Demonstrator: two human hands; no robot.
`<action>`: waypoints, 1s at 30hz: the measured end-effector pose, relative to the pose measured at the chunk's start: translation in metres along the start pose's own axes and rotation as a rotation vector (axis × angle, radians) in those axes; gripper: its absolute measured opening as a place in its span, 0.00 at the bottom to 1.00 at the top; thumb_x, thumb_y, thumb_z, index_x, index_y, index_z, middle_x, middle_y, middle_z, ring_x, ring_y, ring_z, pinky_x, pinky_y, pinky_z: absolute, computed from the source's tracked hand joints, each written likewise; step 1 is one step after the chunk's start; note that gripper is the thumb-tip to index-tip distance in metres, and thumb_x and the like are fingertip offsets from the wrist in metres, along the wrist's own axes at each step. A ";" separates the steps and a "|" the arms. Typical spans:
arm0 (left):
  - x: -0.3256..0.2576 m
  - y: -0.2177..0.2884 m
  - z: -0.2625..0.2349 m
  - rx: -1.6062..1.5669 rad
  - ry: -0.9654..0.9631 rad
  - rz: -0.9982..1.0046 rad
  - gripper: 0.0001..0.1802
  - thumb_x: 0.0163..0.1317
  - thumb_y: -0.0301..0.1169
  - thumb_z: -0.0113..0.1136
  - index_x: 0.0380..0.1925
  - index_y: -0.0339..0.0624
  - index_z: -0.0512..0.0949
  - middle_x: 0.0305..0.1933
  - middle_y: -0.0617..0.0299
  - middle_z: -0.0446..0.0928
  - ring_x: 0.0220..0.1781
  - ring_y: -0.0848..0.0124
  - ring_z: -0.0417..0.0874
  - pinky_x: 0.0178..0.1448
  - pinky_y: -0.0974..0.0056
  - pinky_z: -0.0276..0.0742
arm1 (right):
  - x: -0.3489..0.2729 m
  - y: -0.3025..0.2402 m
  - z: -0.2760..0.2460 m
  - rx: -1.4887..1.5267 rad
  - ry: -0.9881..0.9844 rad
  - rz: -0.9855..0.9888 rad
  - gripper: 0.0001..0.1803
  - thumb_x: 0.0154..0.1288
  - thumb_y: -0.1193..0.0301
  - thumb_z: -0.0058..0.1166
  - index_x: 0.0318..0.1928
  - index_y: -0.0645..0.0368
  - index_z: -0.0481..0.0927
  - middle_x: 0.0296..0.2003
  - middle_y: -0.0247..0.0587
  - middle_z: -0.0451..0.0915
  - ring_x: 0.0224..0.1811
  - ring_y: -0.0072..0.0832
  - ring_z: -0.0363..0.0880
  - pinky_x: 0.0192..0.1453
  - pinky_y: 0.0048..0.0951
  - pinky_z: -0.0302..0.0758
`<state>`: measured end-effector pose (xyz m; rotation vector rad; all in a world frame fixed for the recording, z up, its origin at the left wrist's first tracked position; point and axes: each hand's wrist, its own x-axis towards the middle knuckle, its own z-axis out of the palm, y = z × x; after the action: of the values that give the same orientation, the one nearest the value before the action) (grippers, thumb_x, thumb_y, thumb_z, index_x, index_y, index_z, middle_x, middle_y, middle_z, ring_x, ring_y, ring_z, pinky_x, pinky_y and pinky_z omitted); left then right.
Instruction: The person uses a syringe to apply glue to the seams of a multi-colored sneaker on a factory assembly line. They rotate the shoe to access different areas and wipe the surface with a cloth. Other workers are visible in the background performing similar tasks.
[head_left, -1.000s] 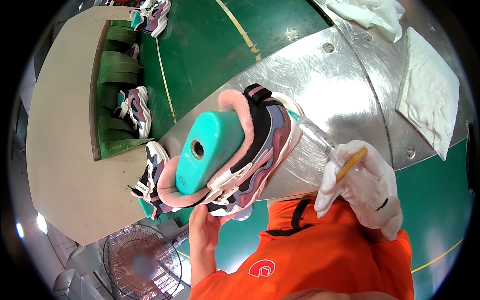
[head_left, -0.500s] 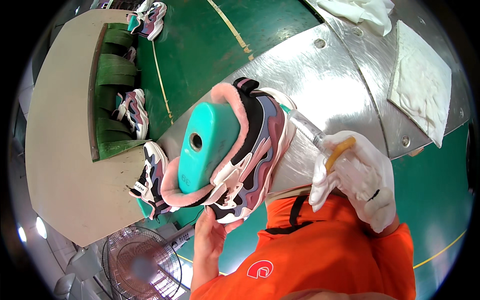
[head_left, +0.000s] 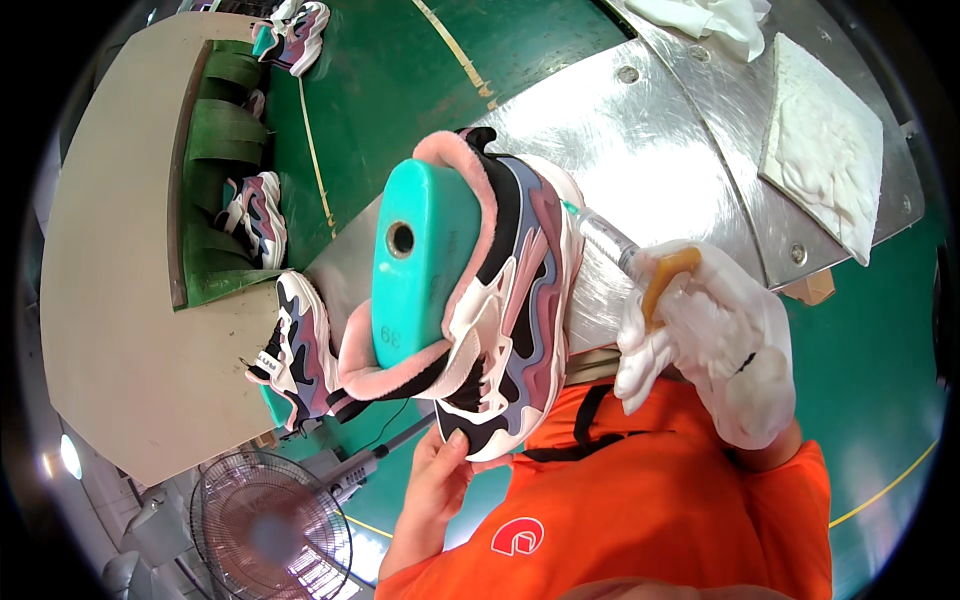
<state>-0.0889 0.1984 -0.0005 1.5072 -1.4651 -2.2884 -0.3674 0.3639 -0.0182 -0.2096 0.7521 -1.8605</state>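
My bare left hand (head_left: 440, 472) grips a chunky sneaker (head_left: 535, 330) by its toe, thumb on the upper. The shoe is black, white, mauve and blue-grey with a pink fluffy collar, and a turquoise shoe last (head_left: 425, 265) fills it. In its white glove, my right hand (head_left: 715, 340) is wrapped round a clear syringe (head_left: 608, 238) with a yellow-brown finger grip. The syringe's pale green tip meets or nearly meets the edge between upper and sole near the heel; actual contact is unclear.
Left of the held shoe, another sneaker (head_left: 303, 350) lies by a beige board (head_left: 110, 260). More sneakers sit along a green slotted rack (head_left: 228, 130). A metal table (head_left: 640, 130) carries a white pad (head_left: 825, 150) and white cloth (head_left: 715, 22). A fan (head_left: 270, 525) stands lower left.
The sneaker has turned more upright in view, its toe shifting right with my left hand. The syringe tip has moved slightly up and left along the sole edge. My grips are unchanged.
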 end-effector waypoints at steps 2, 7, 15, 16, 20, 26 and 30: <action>0.000 -0.002 0.001 0.021 -0.015 0.000 0.35 0.66 0.44 0.59 0.61 0.26 0.64 0.54 0.44 0.77 0.52 0.53 0.84 0.51 0.54 0.86 | -0.002 0.002 0.003 0.016 -0.013 0.002 0.23 0.74 0.68 0.47 0.62 0.68 0.65 0.41 0.49 0.78 0.36 0.34 0.83 0.39 0.30 0.82; 0.003 -0.007 0.011 -0.045 -0.115 -0.003 0.30 0.63 0.38 0.63 0.57 0.25 0.68 0.50 0.47 0.79 0.48 0.59 0.85 0.49 0.58 0.84 | -0.008 0.023 0.005 -0.109 0.181 -0.100 0.26 0.73 0.62 0.43 0.60 0.73 0.65 0.36 0.54 0.77 0.29 0.37 0.83 0.31 0.32 0.83; 0.009 -0.014 0.028 -0.117 -0.215 -0.066 0.25 0.61 0.30 0.66 0.54 0.27 0.72 0.49 0.50 0.80 0.47 0.61 0.84 0.50 0.58 0.83 | -0.009 0.023 0.017 -0.091 0.138 -0.162 0.62 0.37 0.43 0.74 0.63 0.76 0.61 0.36 0.56 0.77 0.31 0.40 0.84 0.32 0.33 0.85; 0.008 -0.014 0.031 -0.121 -0.211 -0.082 0.25 0.61 0.30 0.66 0.54 0.27 0.72 0.49 0.50 0.80 0.47 0.61 0.84 0.50 0.58 0.83 | -0.010 0.022 0.021 -0.100 0.159 -0.132 0.64 0.34 0.41 0.75 0.63 0.76 0.61 0.36 0.56 0.76 0.31 0.40 0.84 0.32 0.33 0.85; 0.010 -0.018 0.033 -0.172 -0.255 -0.100 0.25 0.61 0.30 0.65 0.55 0.28 0.71 0.49 0.50 0.80 0.48 0.61 0.84 0.50 0.58 0.83 | -0.011 0.017 0.028 -0.139 0.185 -0.081 0.66 0.30 0.40 0.76 0.62 0.75 0.62 0.36 0.54 0.75 0.31 0.40 0.83 0.32 0.34 0.85; 0.011 -0.020 0.037 -0.189 -0.285 -0.100 0.26 0.63 0.31 0.63 0.58 0.30 0.69 0.50 0.50 0.80 0.49 0.61 0.84 0.51 0.60 0.83 | -0.016 0.019 0.027 -0.114 0.143 -0.099 0.64 0.28 0.44 0.75 0.62 0.73 0.63 0.38 0.53 0.75 0.31 0.40 0.82 0.34 0.34 0.83; 0.011 -0.017 0.033 -0.215 -0.338 -0.113 0.26 0.65 0.33 0.61 0.59 0.31 0.68 0.51 0.49 0.80 0.50 0.60 0.84 0.50 0.60 0.84 | -0.018 0.023 0.021 -0.020 0.040 -0.117 0.60 0.34 0.50 0.79 0.64 0.73 0.63 0.42 0.56 0.77 0.35 0.42 0.84 0.39 0.35 0.82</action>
<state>-0.1114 0.2248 -0.0173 1.2207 -1.1647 -2.7726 -0.3321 0.3664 -0.0113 -0.2344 0.8009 -1.9733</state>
